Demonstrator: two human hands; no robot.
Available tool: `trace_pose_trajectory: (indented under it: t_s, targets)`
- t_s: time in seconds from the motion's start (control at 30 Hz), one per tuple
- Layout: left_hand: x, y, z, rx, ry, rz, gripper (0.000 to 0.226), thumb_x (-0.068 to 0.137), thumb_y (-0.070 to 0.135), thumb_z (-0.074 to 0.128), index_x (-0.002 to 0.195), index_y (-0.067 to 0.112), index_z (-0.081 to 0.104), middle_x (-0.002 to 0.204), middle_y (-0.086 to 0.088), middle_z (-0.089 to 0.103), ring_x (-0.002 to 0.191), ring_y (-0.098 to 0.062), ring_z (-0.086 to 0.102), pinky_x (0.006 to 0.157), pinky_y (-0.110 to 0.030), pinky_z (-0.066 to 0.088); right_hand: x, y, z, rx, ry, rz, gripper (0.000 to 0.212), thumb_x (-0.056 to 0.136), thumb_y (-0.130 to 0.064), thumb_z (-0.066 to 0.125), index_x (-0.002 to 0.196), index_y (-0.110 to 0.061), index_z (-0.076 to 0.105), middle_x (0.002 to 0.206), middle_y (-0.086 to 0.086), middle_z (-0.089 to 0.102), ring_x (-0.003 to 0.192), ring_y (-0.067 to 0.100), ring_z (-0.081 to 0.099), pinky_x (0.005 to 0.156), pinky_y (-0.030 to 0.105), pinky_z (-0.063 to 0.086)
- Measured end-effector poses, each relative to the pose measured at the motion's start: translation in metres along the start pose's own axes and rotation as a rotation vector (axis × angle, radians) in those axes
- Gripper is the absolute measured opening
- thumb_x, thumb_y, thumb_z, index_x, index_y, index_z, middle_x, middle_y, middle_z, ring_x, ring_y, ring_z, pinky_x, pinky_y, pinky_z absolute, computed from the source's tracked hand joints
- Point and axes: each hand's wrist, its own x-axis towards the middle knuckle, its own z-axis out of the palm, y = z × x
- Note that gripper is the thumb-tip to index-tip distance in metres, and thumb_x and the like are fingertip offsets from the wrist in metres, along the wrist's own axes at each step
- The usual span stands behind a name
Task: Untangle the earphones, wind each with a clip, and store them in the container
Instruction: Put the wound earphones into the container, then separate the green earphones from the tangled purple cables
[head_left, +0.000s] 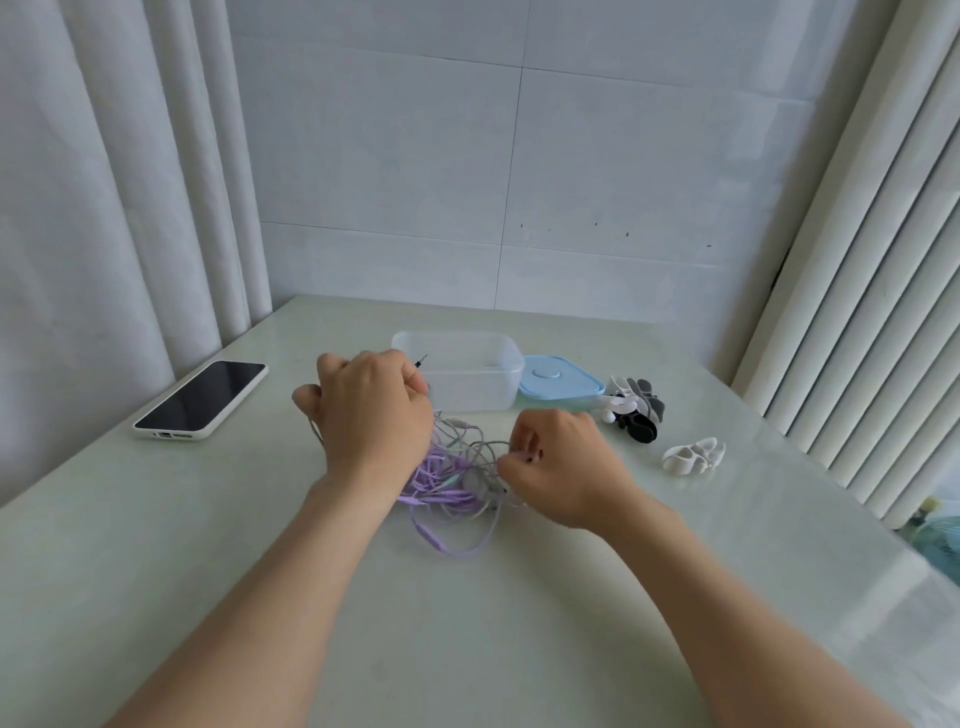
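A tangle of purple and grey earphone cables (457, 483) lies on the pale table between my hands. My left hand (371, 413) is curled over the tangle's left side and holds cable; a dark plug tip sticks out above its fingers. My right hand (558, 462) pinches a grey cable strand at the tangle's right side. Behind the tangle stands a clear plastic container (483, 364), open, with its light blue lid (558, 382) lying beside it on the right. A heap of black, grey and white clips (636, 410) lies right of the lid, and a white clip (693, 456) lies apart.
A phone in a white case (202, 400) lies face up at the left of the table (467, 623). Curtains hang at the left and right. A tiled wall stands behind the table's far edge.
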Motion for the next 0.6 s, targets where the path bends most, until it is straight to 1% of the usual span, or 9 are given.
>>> trace_pose_trajectory:
  t_s: [0.1,0.2,0.27,0.3,0.37,0.4,0.47,0.53,0.6]
  targets:
    - [-0.002,0.001,0.001,-0.059,0.012,0.147,0.039,0.075,-0.003,0.048,0.077,0.028,0.070,0.071,0.010,0.064,0.102,-0.022,0.047,0.072,-0.037,0.016,0.002,0.007,-0.007,0.025,0.038,0.081,0.009,0.069,-0.032,0.056,0.069,-0.023,0.060,0.064,-0.006,0.063,0.070,0.020,0.061,0.060,0.035,0.052]
    - [-0.004,0.003,0.002,-0.025,-0.121,0.264,0.043,0.074,-0.004,0.056,0.088,0.032,0.074,0.078,0.013,0.063,0.105,-0.018,0.056,0.081,-0.037,0.021,0.002,0.012,-0.009,0.056,0.025,0.084,0.021,0.065,-0.032,0.051,0.063,-0.014,0.062,0.055,0.001,0.060,0.061,0.022,0.056,0.056,0.036,0.049]
    - [-0.005,0.004,0.002,-0.022,-0.249,0.302,0.049,0.075,-0.005,0.059,0.102,0.033,0.074,0.083,0.013,0.062,0.105,-0.019,0.062,0.092,-0.034,0.027,0.002,0.011,-0.009,0.111,-0.003,0.070,0.033,0.066,-0.034,0.048,0.059,-0.002,0.056,0.051,0.013,0.053,0.052,0.021,0.039,0.052,0.037,0.039]
    - [-0.005,0.004,0.003,-0.022,-0.294,0.318,0.052,0.075,-0.004,0.059,0.108,0.033,0.073,0.090,0.012,0.066,0.107,-0.019,0.063,0.095,-0.032,0.028,0.000,0.009,-0.010,0.151,-0.017,0.071,0.037,0.069,-0.035,0.047,0.057,0.000,0.050,0.050,0.016,0.049,0.052,0.019,0.033,0.052,0.037,0.035]
    - [-0.006,0.003,0.004,-0.005,-0.351,0.333,0.057,0.078,-0.003,0.058,0.118,0.035,0.070,0.110,0.013,0.073,0.115,-0.016,0.063,0.093,-0.032,0.028,-0.001,0.006,-0.012,0.211,-0.031,0.089,0.044,0.075,-0.038,0.048,0.052,-0.002,0.046,0.047,0.011,0.055,0.050,0.018,0.037,0.051,0.035,0.036]
    - [-0.007,0.003,0.005,0.013,-0.369,0.331,0.057,0.079,-0.002,0.057,0.119,0.037,0.069,0.116,0.013,0.072,0.117,-0.016,0.061,0.092,-0.033,0.028,-0.002,0.005,-0.013,0.221,-0.034,0.099,0.045,0.080,-0.038,0.050,0.052,-0.003,0.050,0.049,0.008,0.061,0.049,0.017,0.043,0.051,0.034,0.041]
    - [-0.006,0.001,0.006,0.039,-0.385,0.305,0.055,0.080,-0.001,0.055,0.118,0.038,0.068,0.118,0.012,0.070,0.120,-0.018,0.058,0.089,-0.037,0.028,-0.002,0.005,-0.014,0.212,-0.043,0.099,0.038,0.086,-0.031,0.056,0.057,-0.005,0.063,0.053,0.004,0.066,0.050,0.014,0.052,0.051,0.030,0.047]
    - [-0.006,0.001,0.006,0.029,-0.382,0.257,0.049,0.083,0.003,0.054,0.114,0.038,0.069,0.114,0.011,0.069,0.118,-0.021,0.057,0.088,-0.039,0.030,-0.001,0.006,-0.016,0.232,-0.072,0.094,0.027,0.086,-0.022,0.060,0.065,-0.010,0.072,0.054,0.002,0.067,0.050,0.012,0.056,0.053,0.026,0.049]
    - [-0.005,0.000,0.005,0.007,-0.367,0.210,0.042,0.088,0.008,0.051,0.110,0.038,0.070,0.110,0.010,0.067,0.115,-0.022,0.056,0.088,-0.039,0.030,-0.001,0.006,-0.016,0.315,-0.137,0.101,0.024,0.086,-0.024,0.061,0.070,-0.014,0.076,0.059,0.005,0.066,0.053,0.013,0.055,0.056,0.030,0.050]
